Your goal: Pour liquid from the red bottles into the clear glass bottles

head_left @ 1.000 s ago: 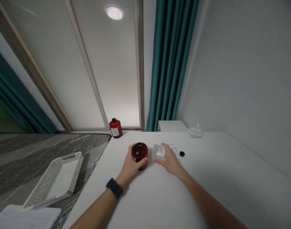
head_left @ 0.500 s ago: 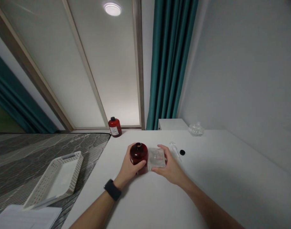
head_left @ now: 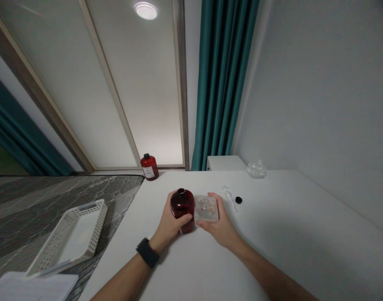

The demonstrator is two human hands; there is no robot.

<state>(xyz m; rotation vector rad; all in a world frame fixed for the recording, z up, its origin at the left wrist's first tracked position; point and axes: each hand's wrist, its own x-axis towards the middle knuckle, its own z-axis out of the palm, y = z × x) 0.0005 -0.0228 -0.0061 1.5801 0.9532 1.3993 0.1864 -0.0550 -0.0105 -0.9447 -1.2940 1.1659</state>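
Observation:
My left hand (head_left: pixel 172 220) is wrapped round a dark red-brown bottle (head_left: pixel 182 203) whose neck is uncapped. Close against the bottle's right side is a clear, square-sided container (head_left: pixel 205 210), gripped by my right hand (head_left: pixel 221 221) with thumb and fingers on its near and far sides. Both vessels are upright over the white table (head_left: pixel 197 267); whether they rest on it is hard to see. Beyond my right hand lie a small black cap (head_left: pixel 238 200) and a thin clear pump or dropper-like piece (head_left: pixel 229 198).
A second red bottle (head_left: pixel 149 167), labelled and black-capped, stands at the table's far left corner. Some crumpled-looking clear item (head_left: pixel 256 169) sits at the far right. Left of the table are a white perforated basket (head_left: pixel 99 234) and sheets of paper (head_left: pixel 34 286).
The bottle and the clear container remain side by side in my hands, with the container tilted slightly differently. The whole view has shifted a little.

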